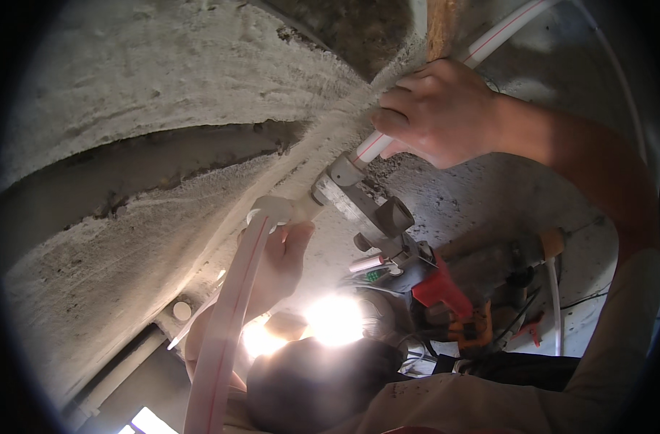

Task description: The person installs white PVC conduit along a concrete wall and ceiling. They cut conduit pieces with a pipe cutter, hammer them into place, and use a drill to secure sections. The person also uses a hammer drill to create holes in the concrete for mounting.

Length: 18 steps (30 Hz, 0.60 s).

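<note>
**Hands on both pipes at the welding tool**

Right hand (438, 108) up top, fingers curled tight around a white pipe with a red stripe (489, 45), and that pipe runs down from the upper right straight into the grey metal head of the pipe welding tool (366, 206). Grip is firm, knuckles bunched, thumb tucked under the pipe close to the socket. Left hand (283, 264) is lower, closed around a white elbow fitting (272, 211), pressing it against the other side of the same hot head. From that elbow a second striped pipe (225, 333) drops down toward the bottom edge, passing in front of the left forearm. Both pieces sit touching the tool, one on each face. Behind it all, a rough grey concrete wall (163, 94) with a dark channel cut across it. Below the tool, a red handle (438, 286), tangled cables and a bright glare of light (333, 318) washing out that patch of the view.
</note>
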Available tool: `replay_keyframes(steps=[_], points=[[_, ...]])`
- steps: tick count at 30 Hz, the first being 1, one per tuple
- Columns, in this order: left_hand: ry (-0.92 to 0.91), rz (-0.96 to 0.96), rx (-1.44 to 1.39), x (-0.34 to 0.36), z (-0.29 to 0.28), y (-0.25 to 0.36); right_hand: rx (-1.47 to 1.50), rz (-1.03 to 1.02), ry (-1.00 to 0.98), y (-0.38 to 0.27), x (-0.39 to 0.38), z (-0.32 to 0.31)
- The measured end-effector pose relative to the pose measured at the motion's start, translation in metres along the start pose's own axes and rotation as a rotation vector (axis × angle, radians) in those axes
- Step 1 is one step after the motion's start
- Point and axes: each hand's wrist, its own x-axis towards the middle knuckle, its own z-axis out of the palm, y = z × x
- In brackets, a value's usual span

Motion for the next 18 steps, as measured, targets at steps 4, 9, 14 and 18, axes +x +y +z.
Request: replay_keyframes(steps=[4,9,14,18], points=[[-0.026,0.031,-0.016,0.0054,0.0005,-0.0010,0.012,-0.008,0.031,0.0003,-0.0014,0.0019],[-0.011,0.075,-0.067,0.0084,0.0011,-0.0018,-0.018,-0.030,0.032,0.0002,-0.0030,0.0020],[-0.014,0.087,0.016,0.0066,-0.0009,-0.0015,-0.025,-0.017,0.007,-0.0002,-0.0023,0.0010],[-0.017,0.062,0.025,0.0060,0.0003,0.0015,0.005,-0.001,0.012,-0.0014,-0.0015,0.0003]])
